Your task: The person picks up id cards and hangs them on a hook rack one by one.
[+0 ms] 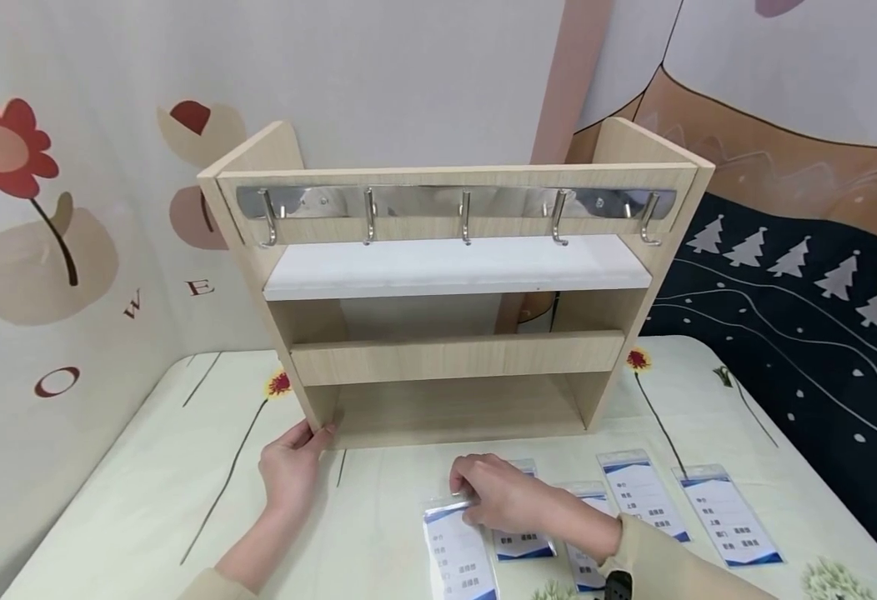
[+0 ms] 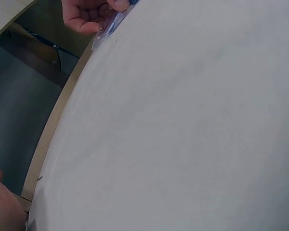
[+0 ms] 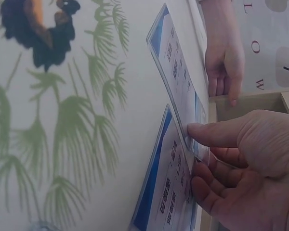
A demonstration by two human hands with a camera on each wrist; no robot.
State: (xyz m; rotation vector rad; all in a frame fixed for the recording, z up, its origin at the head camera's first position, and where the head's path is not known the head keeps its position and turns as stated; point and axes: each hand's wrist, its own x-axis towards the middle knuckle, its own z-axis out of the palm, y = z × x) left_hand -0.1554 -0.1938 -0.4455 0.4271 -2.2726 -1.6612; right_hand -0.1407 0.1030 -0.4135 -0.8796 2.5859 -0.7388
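My right hand (image 1: 509, 496) pinches the top edge of the leftmost clear-sleeved name badge (image 1: 459, 550), which has a white and blue card inside. The right wrist view shows the thumb on the upper side of that badge (image 3: 177, 67) and the fingers bent below its edge. At the lower left corner of a light wooden shelf rack (image 1: 457, 360), my left hand (image 1: 292, 467) grips the side panel between thumb and fingers. A second badge (image 1: 524, 546) is partly hidden by the right hand, and a third (image 1: 587, 567) by the wrist.
Two more badges (image 1: 643, 494) (image 1: 731, 515) lie to the right on the flower-patterned tablecloth (image 1: 146, 508). Across the rack's top front runs a metal strip with several hooks (image 1: 465, 218), above a white shelf board (image 1: 457, 267). Printed curtains (image 1: 423, 75) hang behind and beside the table.
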